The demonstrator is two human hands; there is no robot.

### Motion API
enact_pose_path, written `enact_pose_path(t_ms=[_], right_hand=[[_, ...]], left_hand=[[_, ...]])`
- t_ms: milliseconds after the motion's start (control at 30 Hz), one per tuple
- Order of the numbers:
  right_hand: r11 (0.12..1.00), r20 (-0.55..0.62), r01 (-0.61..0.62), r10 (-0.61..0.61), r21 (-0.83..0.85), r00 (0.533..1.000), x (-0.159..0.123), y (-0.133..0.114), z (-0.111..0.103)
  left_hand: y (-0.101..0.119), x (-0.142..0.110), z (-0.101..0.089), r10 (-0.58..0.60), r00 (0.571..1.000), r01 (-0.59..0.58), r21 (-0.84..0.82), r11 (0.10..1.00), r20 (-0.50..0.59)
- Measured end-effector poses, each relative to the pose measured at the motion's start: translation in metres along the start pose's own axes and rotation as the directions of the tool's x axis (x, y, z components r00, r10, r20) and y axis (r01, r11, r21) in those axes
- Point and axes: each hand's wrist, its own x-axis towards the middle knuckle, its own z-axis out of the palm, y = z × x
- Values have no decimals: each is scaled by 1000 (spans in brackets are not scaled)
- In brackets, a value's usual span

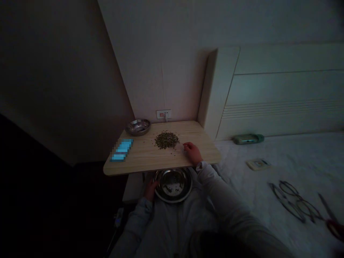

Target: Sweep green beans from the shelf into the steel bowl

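My left hand (151,190) grips the left rim of a round steel basin (185,195), which sits at my lap below the table's front edge. Some dark bits lie in its bottom. Over the right part of the small wooden table (145,160), my right hand (192,153) is closed in a pinch. Something thin and pale seems to reach from its fingertips toward the pile, too faint to name. Just left of those fingers, a heap of small greenish-brown seeds or dried bits (166,139) is spread on the tabletop, with a few strays around it.
A shallow steel bowl (138,128) stands at the table's back left, with a blurred lit phone (122,150) in front. A wall socket (163,114) is behind. On the bed at right lie a green case (247,139), a pale packet (258,164), glasses (290,200) and scissors (333,222).
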Motion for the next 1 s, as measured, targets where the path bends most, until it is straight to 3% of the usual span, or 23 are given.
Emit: enact_pose_path(t_ms=[167, 367, 533, 700, 1000], right_hand=[[996, 35, 14, -11, -91, 999, -1, 1, 1], [986, 108, 43, -26, -159, 994, -2, -2, 0], [991, 130, 27, -10, -131, 992, -4, -5, -3], [991, 132, 37, -20, -127, 991, -4, -4, -2], [992, 257, 112, -94, -54, 962, -7, 2, -3]], left_hand=[[-8, 7, -3, 78, 997, -78, 28, 997, -10], [-10, 7, -2, 37, 999, -37, 13, 999, 12], [-6, 1, -1, -9, 1000, 9, 11, 1000, 8], [3, -5, 3, 40, 999, -40, 50, 998, -2], [4, -6, 4, 52, 998, -53, 26, 998, 22]])
